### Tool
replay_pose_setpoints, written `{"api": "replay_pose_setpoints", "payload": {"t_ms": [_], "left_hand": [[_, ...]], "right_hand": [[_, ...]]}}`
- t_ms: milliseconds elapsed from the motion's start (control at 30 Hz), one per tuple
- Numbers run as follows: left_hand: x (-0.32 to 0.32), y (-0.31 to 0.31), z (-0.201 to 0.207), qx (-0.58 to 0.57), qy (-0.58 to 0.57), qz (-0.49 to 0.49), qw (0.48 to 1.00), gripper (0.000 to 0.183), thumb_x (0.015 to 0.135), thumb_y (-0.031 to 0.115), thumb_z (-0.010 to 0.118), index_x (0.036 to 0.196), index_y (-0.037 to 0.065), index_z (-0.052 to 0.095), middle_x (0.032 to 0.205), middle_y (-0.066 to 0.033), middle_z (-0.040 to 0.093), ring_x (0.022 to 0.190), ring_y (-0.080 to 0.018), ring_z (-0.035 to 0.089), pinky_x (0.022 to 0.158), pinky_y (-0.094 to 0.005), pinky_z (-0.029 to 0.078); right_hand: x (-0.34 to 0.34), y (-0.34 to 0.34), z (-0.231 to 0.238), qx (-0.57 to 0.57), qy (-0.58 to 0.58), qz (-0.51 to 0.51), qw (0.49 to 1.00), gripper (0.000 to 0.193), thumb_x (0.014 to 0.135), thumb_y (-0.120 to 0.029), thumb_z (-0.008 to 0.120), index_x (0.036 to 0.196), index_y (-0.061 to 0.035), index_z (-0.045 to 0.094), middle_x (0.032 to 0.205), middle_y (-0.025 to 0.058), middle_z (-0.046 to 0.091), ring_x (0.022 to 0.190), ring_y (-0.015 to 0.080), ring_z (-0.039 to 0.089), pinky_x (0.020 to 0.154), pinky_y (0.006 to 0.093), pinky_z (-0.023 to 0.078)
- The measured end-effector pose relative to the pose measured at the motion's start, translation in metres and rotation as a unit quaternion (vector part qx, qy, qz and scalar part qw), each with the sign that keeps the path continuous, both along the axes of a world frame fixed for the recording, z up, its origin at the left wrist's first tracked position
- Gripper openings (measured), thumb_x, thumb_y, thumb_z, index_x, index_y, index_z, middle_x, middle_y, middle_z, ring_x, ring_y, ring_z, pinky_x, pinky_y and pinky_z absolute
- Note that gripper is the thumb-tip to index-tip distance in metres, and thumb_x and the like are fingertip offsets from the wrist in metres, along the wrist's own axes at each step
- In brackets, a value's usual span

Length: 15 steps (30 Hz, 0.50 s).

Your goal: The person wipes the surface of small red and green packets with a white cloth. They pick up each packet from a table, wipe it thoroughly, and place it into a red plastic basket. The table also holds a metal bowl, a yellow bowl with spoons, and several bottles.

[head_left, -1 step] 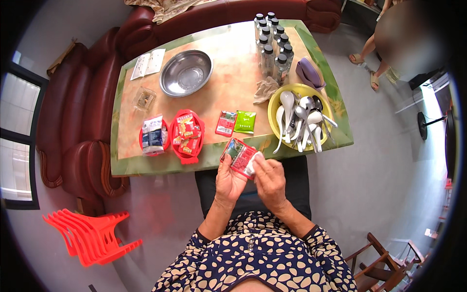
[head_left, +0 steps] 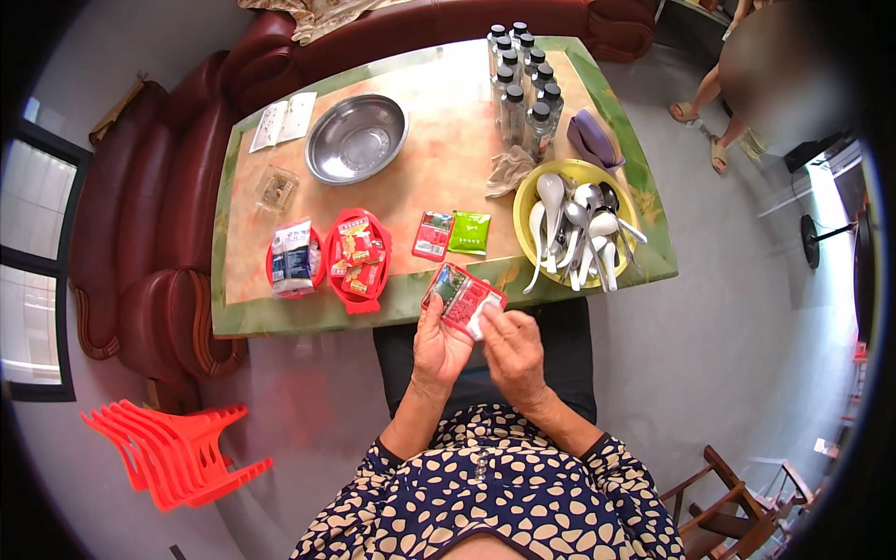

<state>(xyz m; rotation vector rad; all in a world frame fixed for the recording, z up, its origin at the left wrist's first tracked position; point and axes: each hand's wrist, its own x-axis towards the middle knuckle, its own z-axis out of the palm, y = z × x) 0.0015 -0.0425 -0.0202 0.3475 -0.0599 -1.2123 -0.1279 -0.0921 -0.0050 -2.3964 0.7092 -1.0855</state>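
My left hand [head_left: 441, 347] is closed on a flat red packet [head_left: 459, 297] with a dark green picture on its face, held out just off the table's near edge. Pinched in the fingers of my right hand [head_left: 515, 357] is a white tissue [head_left: 480, 320], which lies against the packet's lower right part. Just beyond my hands, a second red packet [head_left: 433, 233] lies flat beside a green sachet [head_left: 469, 232]. To their left are a red dish [head_left: 357, 299] with several red and yellow sachets and another red dish [head_left: 320, 280] bearing a white and blue packet [head_left: 294, 259].
A yellow basin [head_left: 524, 238] full of spoons stands at the right. Behind it are a grey rag [head_left: 510, 172], a purple pouch [head_left: 595, 140] and several black-capped bottles [head_left: 511, 114]. A steel bowl [head_left: 357, 140], an open booklet [head_left: 283, 121] and a clear box [head_left: 276, 189] are farther left.
My right hand has shifted slightly left and down with the tissue, across the red packet. More of the packet's right end shows. My left hand has hardly moved.
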Motion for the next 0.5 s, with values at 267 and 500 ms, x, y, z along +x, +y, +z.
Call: {"api": "replay_pose_setpoints", "payload": {"t_ms": [267,500], "left_hand": [[-0.009,-0.004,0.007,0.054,0.012,0.059,0.997,0.044,0.103,0.031,0.039,0.14,0.008,0.041,0.14,-0.0165,0.047,0.126,-0.0347,0.049,0.106,-0.0538,0.039],[-0.016,-0.003,-0.001,0.049,-0.027,0.024,0.998,0.043,0.102,0.028,0.042,0.14,0.008,0.041,0.139,-0.0137,0.048,0.126,-0.0287,0.049,0.109,-0.0451,0.037]], "right_hand": [[-0.002,-0.007,-0.003,0.05,-0.031,-0.041,0.997,0.038,0.072,0.004,0.069,0.109,0.0041,0.064,0.108,0.0156,0.061,0.096,0.033,0.058,0.082,0.0394,0.05],[0.008,-0.015,-0.003,0.02,-0.037,-0.006,0.999,0.033,0.072,0.004,0.068,0.104,-0.0013,0.066,0.104,0.0146,0.062,0.093,0.0317,0.058,0.08,0.039,0.05]]}}
